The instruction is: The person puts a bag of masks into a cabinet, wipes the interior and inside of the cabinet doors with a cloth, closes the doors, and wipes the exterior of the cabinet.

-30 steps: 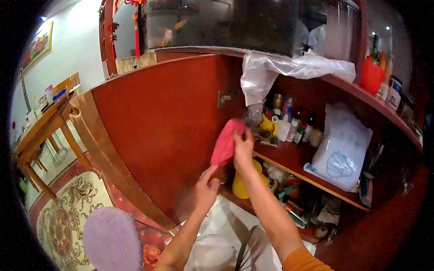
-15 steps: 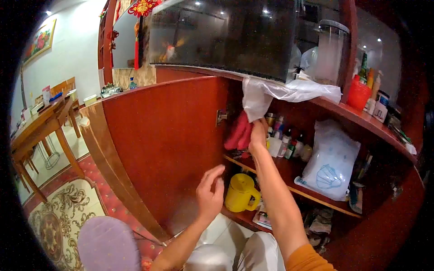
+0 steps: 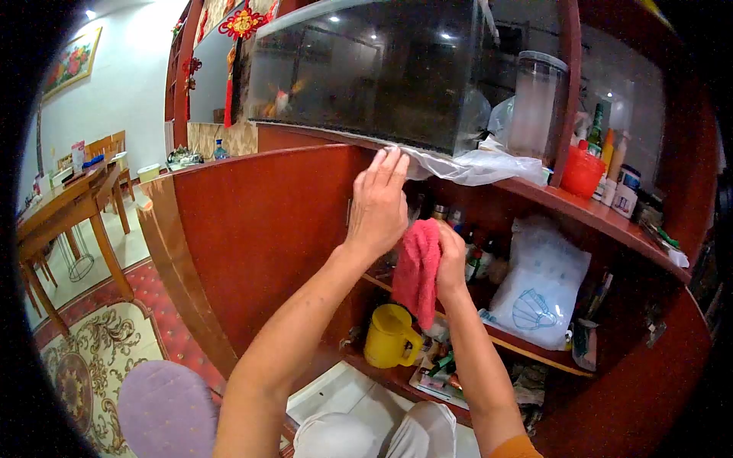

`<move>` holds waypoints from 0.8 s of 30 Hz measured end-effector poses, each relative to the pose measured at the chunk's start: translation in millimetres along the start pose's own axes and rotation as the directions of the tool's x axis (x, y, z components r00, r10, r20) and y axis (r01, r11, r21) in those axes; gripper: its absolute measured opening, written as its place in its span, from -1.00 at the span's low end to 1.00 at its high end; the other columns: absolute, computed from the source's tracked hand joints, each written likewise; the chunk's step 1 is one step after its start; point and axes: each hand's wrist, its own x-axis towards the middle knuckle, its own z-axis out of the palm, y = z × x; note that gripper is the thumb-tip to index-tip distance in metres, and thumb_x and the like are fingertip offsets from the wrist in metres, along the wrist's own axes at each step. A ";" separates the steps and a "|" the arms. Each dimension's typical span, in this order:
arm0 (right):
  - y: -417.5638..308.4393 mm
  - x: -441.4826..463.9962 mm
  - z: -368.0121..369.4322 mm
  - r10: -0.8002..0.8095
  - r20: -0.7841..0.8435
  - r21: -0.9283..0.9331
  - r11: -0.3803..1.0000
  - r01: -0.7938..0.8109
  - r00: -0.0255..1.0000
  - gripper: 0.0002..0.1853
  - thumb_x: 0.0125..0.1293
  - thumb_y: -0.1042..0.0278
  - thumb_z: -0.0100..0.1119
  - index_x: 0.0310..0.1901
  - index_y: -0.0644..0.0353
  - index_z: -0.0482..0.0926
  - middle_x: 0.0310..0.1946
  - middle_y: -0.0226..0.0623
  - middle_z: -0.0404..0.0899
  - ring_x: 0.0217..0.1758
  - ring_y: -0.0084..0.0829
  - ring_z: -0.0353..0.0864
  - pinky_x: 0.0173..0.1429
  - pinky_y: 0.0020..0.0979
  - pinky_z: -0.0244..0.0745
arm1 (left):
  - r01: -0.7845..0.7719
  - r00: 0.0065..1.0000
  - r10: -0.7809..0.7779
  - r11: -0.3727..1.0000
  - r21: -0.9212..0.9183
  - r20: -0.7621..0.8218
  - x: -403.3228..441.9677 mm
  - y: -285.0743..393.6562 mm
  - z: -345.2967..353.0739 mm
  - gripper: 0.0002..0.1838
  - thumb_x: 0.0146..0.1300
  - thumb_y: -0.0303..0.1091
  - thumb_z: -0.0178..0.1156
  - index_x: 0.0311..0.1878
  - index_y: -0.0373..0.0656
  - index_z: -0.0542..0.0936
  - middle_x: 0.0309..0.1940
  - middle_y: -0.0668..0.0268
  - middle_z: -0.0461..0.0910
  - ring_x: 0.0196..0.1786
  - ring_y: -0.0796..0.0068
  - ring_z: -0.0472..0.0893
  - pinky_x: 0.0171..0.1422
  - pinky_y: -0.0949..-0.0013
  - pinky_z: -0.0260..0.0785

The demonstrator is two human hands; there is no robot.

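Note:
My right hand [image 3: 452,259] is closed around a pink cloth [image 3: 416,271], which hangs down in front of the open cabinet's shelf. Up at the ledge under the fish tank, my left hand [image 3: 380,202] grips the edge of a white plastic sheet [image 3: 489,168], its fingers reaching over the rim; the thumb is hidden. Below the cloth, a yellow pitcher [image 3: 391,336] stands in the lower compartment. Small bottles [image 3: 475,263] stand on the shelf behind my right hand, partly covered by it.
The open cabinet door [image 3: 259,244] stands to the left. A fish tank [image 3: 359,84] rests above. A white plastic bag [image 3: 538,294] leans on the shelf; a red container [image 3: 582,169] sits on the right ledge. A purple stool [image 3: 166,408] is at lower left.
My left hand has risen from beside the door to the plastic sheet, whose hanging end is now lifted. My right hand has drawn the pink cloth out from the shelf, towards me and down.

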 end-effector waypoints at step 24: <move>-99.3 18.7 -29.8 -0.214 -0.137 -0.350 0.924 0.155 0.967 -0.42 0.41 0.27 0.04 0.39 0.33 0.27 -0.29 -0.25 0.63 -0.27 -0.54 0.54 -0.10 -0.48 0.44 | -0.185 0.983 0.184 0.969 -0.165 -0.022 31.8 59.3 -6.1 -0.43 0.07 -0.56 0.13 0.25 -0.26 0.43 0.11 0.10 0.50 0.19 0.05 0.47 0.27 0.10 0.30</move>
